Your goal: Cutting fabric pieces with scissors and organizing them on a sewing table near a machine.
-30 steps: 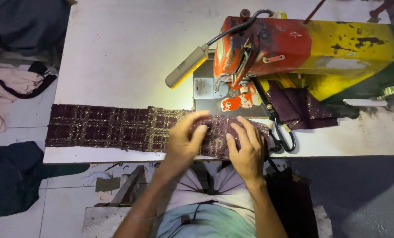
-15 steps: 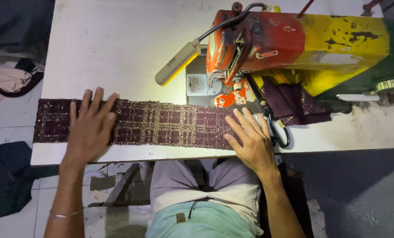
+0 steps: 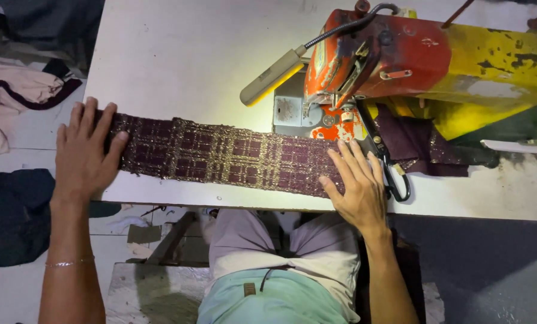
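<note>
Clothes lie on the floor at far left: a pink garment [image 3: 13,99] with dark trim above, a dark blue heap [image 3: 10,216] below it. Next I see my left hand [image 3: 85,157], fingers spread and flat, palm down on the left end of the plaid fabric strip [image 3: 232,157]; that grip is wide apart, pressing rather than pinching, and the wrist carries a thin bracelet [image 3: 69,263]. The strip is maroon with gold checks and lies stretched along the near edge of the white tabletop [image 3: 178,54]. Its long axis runs left to right, tilted slightly so the right end sits a little nearer to me than the left. The left end points toward the floor clothes, the right end toward the sewing machine. Under the tabletop edge I see my lap in pale trousers [image 3: 250,240] and a light teal shirt [image 3: 280,300]. Further right, my right hand [image 3: 357,183] rests flat on the strip's right end, fingers apart and pointing up toward the machine, nothing clamped in it. Just beside its fingertips lie dark scissors [image 3: 391,177]. Above stands the sewing machine [image 3: 412,57], orange at the head and worn yellow toward the right, with a cream lamp [image 3: 271,77] on a flexible neck lighting the needle plate. More dark fabric [image 3: 418,141] bunches behind the machine head.
</note>
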